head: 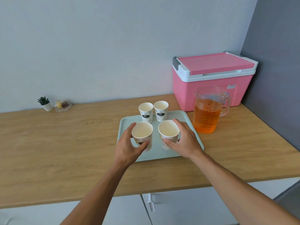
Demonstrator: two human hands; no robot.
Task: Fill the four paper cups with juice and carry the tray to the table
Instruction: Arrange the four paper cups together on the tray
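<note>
Left hand (128,146) fingers (129,128) wrapped on near-left cup (142,135); right hand (185,140) fingers clamped on near-right cup (168,133), likely spacing them for pouring. All empty on tray (162,153). Juice jug (209,111) just right of right fingers, on bench (65,143).

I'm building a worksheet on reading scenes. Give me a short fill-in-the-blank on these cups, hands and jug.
1. The number of paper cups standing on the tray is ____.
2. The jug right of the tray holds liquid coloured ____.
3. The left hand and right hand each hold one of the two ____ cups.
4. The closed cooler behind the jug is coloured ____.

Missing words: four; orange; nearer; pink
</note>
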